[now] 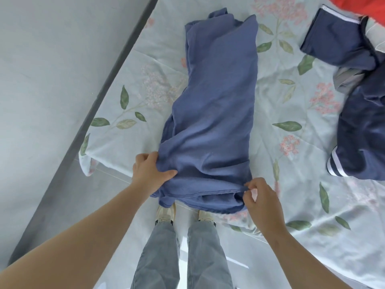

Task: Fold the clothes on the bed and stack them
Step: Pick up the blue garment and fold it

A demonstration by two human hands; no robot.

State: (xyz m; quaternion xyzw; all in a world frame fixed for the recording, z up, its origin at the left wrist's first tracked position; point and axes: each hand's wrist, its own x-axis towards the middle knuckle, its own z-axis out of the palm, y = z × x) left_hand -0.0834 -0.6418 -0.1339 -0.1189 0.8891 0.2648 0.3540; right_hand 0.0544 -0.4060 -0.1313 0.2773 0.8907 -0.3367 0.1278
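A red garment (375, 9) is cut off by the top right corner of the frame, so what kind of clothing it is cannot be made out. Below it, a heap of navy clothes (364, 132) with white stripes runs off the right edge, with a scrap of grey cloth (345, 79) half buried in it; how many pieces make up the heap is unclear. The person's shoes (165, 212) are partly hidden under the hanging edge of a blue garment (216, 105), and the pale jeans (158, 257) run out at the bottom of the frame.

The blue garment lies lengthwise on the flowered sheet of the bed (291, 101), folded into a long, rumpled strip that stretches away from the person. Its near end droops over the edge of the bed, between the two hands, and it lies well apart from the navy heap.

The left hand (149, 170) grips the near left edge of the blue garment, thumb pressed on top and fingers tucked into the cloth, mostly out of sight. The right hand (262, 201) pinches the hem at the near right corner between thumb and forefinger, the other fingers curled. Both bare forearms reach forward from the bottom corners of the frame. The grey floor (41, 80) shows at left.
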